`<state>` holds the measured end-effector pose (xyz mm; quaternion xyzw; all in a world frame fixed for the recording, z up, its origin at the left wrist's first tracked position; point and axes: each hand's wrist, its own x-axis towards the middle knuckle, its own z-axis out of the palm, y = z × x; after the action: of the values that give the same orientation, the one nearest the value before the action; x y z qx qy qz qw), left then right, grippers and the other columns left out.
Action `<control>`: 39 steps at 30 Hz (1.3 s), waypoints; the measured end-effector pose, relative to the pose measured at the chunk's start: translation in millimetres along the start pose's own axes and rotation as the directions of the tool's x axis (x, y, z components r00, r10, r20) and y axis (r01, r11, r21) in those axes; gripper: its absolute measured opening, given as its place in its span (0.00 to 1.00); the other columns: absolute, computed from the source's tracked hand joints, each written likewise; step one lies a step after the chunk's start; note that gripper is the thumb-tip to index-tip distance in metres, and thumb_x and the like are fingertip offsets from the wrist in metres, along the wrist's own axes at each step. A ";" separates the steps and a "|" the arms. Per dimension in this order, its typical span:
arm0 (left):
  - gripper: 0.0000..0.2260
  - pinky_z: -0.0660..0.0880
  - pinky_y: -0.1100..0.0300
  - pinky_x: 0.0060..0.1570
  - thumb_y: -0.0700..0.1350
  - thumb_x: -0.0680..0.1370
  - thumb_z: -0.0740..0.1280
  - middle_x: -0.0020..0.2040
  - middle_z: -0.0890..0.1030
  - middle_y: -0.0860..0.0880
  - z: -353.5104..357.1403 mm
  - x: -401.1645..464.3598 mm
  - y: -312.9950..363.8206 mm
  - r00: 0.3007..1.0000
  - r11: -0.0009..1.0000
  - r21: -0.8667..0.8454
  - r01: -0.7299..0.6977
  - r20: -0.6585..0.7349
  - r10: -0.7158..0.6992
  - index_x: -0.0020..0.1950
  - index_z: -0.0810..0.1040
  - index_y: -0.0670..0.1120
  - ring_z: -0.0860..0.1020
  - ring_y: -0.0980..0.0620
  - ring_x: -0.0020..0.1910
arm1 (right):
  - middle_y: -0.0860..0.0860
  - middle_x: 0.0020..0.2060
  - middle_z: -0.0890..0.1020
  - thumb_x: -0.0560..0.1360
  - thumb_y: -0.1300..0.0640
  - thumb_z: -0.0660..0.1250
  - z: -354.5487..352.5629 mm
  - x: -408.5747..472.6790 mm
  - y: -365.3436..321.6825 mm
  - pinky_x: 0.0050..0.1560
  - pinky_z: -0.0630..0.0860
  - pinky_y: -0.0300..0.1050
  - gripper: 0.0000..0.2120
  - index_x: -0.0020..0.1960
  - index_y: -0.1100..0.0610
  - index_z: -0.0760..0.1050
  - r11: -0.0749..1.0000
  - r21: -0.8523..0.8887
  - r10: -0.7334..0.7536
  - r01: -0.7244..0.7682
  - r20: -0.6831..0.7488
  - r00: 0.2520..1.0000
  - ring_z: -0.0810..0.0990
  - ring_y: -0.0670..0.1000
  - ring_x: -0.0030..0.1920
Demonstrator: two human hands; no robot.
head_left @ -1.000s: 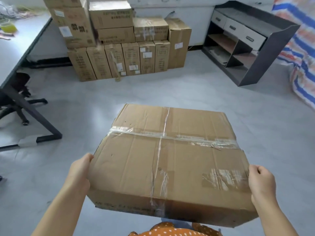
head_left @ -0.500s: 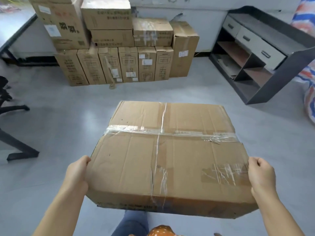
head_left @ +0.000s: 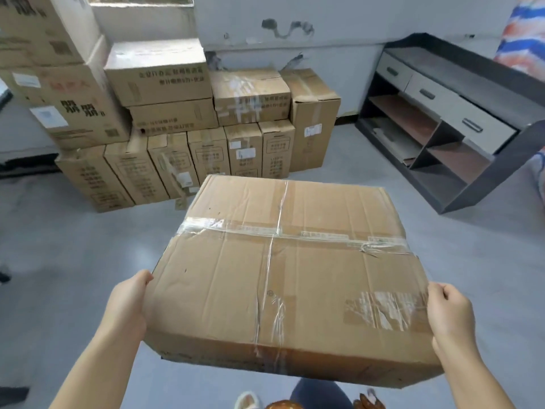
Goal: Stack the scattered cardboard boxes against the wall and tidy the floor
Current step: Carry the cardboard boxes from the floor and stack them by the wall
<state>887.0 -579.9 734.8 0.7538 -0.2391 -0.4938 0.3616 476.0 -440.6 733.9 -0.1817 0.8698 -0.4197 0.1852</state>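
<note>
I am carrying a large cardboard box in front of me, clear of the grey floor. My left hand grasps its left side near the corner closest to me, the thumb lying along the top edge and the fingers hidden round the side. My right hand grasps the right side near the other close corner, the fingers curled over the edge. The box lies flat with its wide face up. Clear tape runs across that face from side to side, a second strip crosses it from the far edge toward me, and a torn patch of tape sits near my right hand.

Beyond the box, a stack of boxes stands against the white wall. Its bottom row is a line of tall narrow boxes set upright side by side, and wider boxes lie on top of them, piled highest at the left end. The far edge of my box overlaps the foot of that row in the view, though I cannot tell whether they touch. To the right of the stack, a dark shelf unit with pale drawers stands on the floor, well apart from my box. Below the box I see part of my leg and a shoe.
</note>
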 end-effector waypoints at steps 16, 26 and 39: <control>0.04 0.57 0.56 0.35 0.40 0.72 0.61 0.43 0.67 0.45 205.2 215.7 202.1 0.992 0.992 -0.120 0.042 -0.113 -0.056 0.45 0.69 0.45 0.64 0.47 0.42 | 0.59 0.35 0.71 0.78 0.60 0.55 215.6 313.2 -215.7 0.35 0.59 0.47 0.14 0.46 0.72 0.69 0.997 -0.033 -0.066 0.070 0.119 0.991 0.66 0.55 0.35; 0.08 0.57 0.56 0.34 0.41 0.72 0.61 0.45 0.69 0.44 305.6 355.7 327.0 0.988 0.978 -0.205 0.027 -0.141 -0.056 0.48 0.75 0.40 0.65 0.47 0.41 | 0.68 0.47 0.76 0.78 0.61 0.55 347.9 457.3 -366.0 0.41 0.63 0.47 0.14 0.52 0.71 0.72 0.985 -0.045 -0.163 0.169 0.126 0.979 0.71 0.62 0.40; 0.07 0.61 0.57 0.33 0.41 0.76 0.61 0.47 0.74 0.43 428.5 556.8 586.5 0.992 0.970 -0.208 -0.123 -0.062 0.112 0.51 0.76 0.41 0.70 0.46 0.43 | 0.57 0.45 0.77 0.80 0.60 0.54 499.0 592.4 -566.3 0.43 0.67 0.47 0.13 0.58 0.60 0.75 0.983 0.093 -0.155 0.158 -0.039 0.987 0.72 0.54 0.42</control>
<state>713.5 -1477.9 767.3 0.7076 -0.2205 -0.4753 0.4740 291.2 -1380.2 796.0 -0.2338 0.8346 -0.4768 0.1464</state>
